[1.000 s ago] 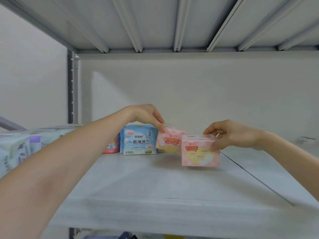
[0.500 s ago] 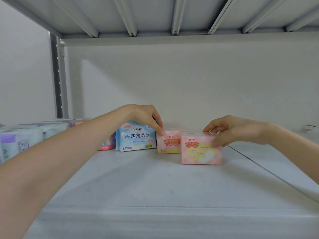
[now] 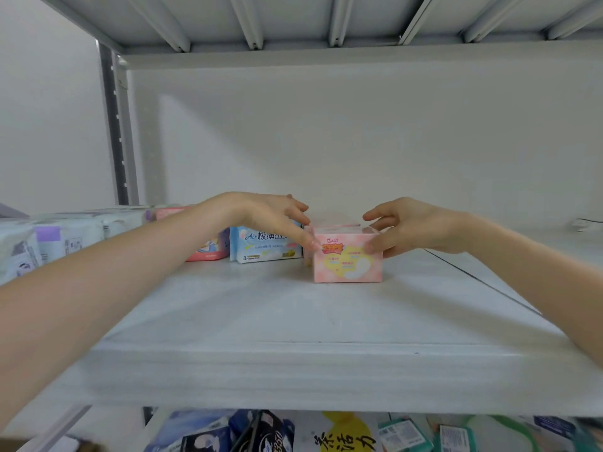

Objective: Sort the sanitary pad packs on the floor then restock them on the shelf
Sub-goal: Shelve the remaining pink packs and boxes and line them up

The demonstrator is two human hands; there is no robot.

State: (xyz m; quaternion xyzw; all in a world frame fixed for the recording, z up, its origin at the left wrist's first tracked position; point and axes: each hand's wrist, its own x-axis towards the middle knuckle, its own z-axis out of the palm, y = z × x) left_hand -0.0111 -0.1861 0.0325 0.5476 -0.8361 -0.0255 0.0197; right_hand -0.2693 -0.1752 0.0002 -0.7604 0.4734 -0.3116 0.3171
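Pink pack [image 3: 347,262] upright on shelf [image 3: 293,321]. My right hand [image 3: 414,226] pinches its top right corner, thumb on front. My left hand [image 3: 267,213]: fingers spread, one tip pressing its top left corner. Risk: uneven push skews or tips pink pack; slick wrap slips. Second pink pack [image 3: 339,225] directly behind it blocks deeper push. Blue pack [image 3: 266,246] just left of it, white-purple packs [image 3: 49,239] farther left. Cable [image 3: 587,223] far right.

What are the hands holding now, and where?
The front pink pack, standing on the shelf. The right hand grips its upper right corner, thumb on the front face; the left hand touches its upper left edge with straight fingertips.
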